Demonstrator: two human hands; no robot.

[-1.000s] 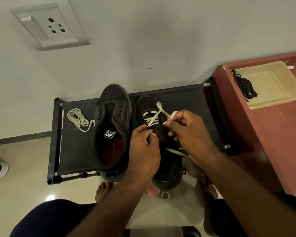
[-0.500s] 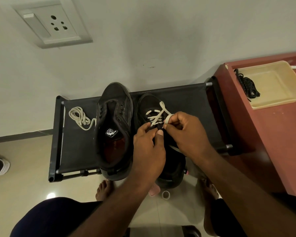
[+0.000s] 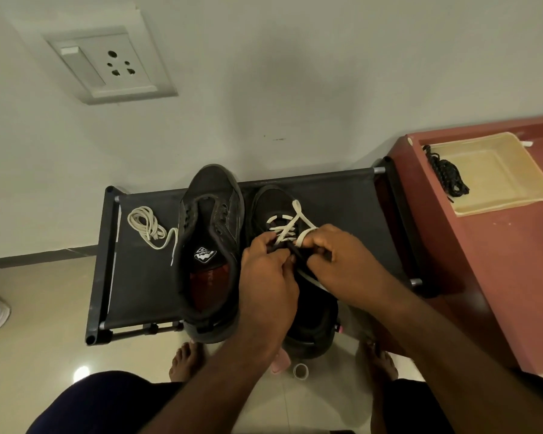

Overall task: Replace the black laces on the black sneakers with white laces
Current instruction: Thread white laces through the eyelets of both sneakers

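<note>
1. Pale wall at the back, a socket plate (image 3: 110, 65) up at 10 o'clock, shiny tiles below. A black rack (image 3: 342, 189) against the wall carries both shoes, toes pointing to 12.
2. The black laces (image 3: 445, 175) are out: a dark bundle lies at the 9 o'clock edge of the tray (image 3: 499, 177) on the red cabinet (image 3: 499, 261). Neither shoe shows a black lace.
3. The half-laced shoe (image 3: 270, 198) sits right of the rack's centre. Its white lace (image 3: 284, 228) crosses the toe-end rows; the rows toward 6 are under the hands and, I'd judge, not yet threaded.
4. The right hand (image 3: 345, 261) pinches that lace, with a loop riding over the forefinger. The left hand (image 3: 267, 277) has its fingers curled onto the shoe's lacing edge, knuckle to knuckle with the right. I cannot tell whether it also nips the lace.
5. The unlaced shoe (image 3: 210, 195) stands just beside at 9 o'clock, its eyelets empty. The spare lace (image 3: 145, 225) lies coiled at the rack's 9 o'clock end, its tail reaching that shoe. I'd call the job under half done.
6. Room to move is tight: the wall is close at 12, the cabinet butts the rack at 3, and the shoes sit side by side. Both heels overhang the rail at 6. The slack looks easiest to draw upward or toward 6 — that way is open.
</note>
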